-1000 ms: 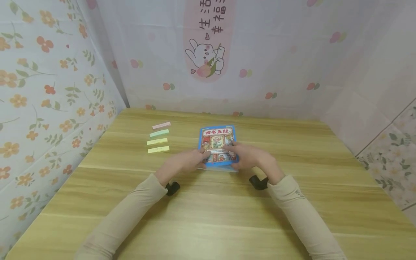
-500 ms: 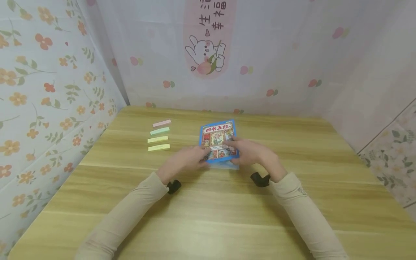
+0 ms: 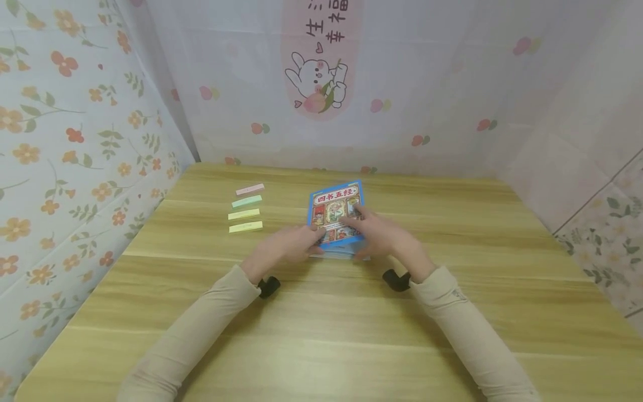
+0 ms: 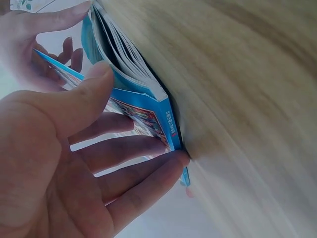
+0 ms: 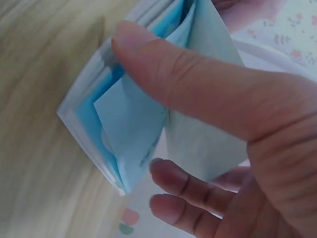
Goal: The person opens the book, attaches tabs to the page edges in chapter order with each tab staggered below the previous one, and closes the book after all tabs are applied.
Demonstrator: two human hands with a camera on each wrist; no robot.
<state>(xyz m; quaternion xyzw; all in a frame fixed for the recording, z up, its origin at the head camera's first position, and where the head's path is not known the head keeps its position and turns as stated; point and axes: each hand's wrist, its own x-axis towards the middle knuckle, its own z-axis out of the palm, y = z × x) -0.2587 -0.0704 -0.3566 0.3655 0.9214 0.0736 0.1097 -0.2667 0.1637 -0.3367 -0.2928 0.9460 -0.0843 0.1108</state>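
A paperback book (image 3: 335,195) with a blue-bordered, picture-filled cover lies on the table, its front cover raised at the right side. My left hand (image 3: 296,244) holds the near left corner; in the left wrist view its thumb (image 4: 96,82) is at the bottom edge and the fingers lie over the cover by the spine (image 4: 170,121). My right hand (image 3: 384,234) grips the right side. In the right wrist view its thumb (image 5: 143,52) lies at the page edges, beside a pale blue leaf (image 5: 133,121), with the lifted cover (image 5: 198,144) between thumb and fingers.
Left of the book, several paper strips lie in a column: a pink one (image 3: 249,190), a green one (image 3: 246,201) and yellow ones (image 3: 245,227). The wooden table (image 3: 321,335) meets a printed cloth (image 3: 427,84) at the back. Black wrist mounts (image 3: 397,281) sit under both wrists.
The cover has tilted up on its right side, showing more of the pale pages beneath. The right hand has shifted slightly with it; the left hand stays at its corner.
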